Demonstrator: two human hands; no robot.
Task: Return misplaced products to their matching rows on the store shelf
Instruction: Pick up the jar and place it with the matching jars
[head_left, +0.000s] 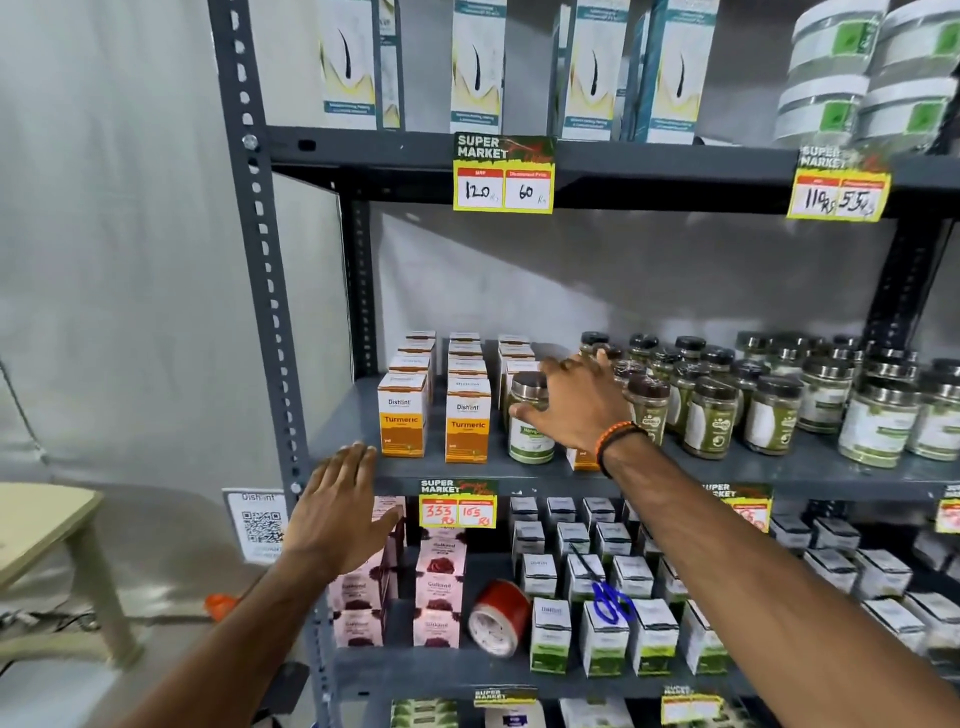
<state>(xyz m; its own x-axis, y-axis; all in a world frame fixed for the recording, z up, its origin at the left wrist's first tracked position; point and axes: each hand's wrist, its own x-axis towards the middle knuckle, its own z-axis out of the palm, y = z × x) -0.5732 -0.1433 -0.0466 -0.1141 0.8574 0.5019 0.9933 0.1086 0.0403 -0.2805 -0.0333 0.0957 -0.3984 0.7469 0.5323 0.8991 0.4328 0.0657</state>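
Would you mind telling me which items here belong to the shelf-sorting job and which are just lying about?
Job:
- green jar among the Turmeric boxes
- jar rows
- right hand on that jar

Lying about:
- red tape roll
- blue scissors
- QR sign
- stool

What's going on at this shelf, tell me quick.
A person is tidying a store shelf. The right hand is closing around a green-labelled jar standing among the orange Turmeric boxes, where it looks out of place; similar jars stand in rows just to its right. The left hand is open and empty, hovering by the shelf edge. The jar has not been lifted yet.
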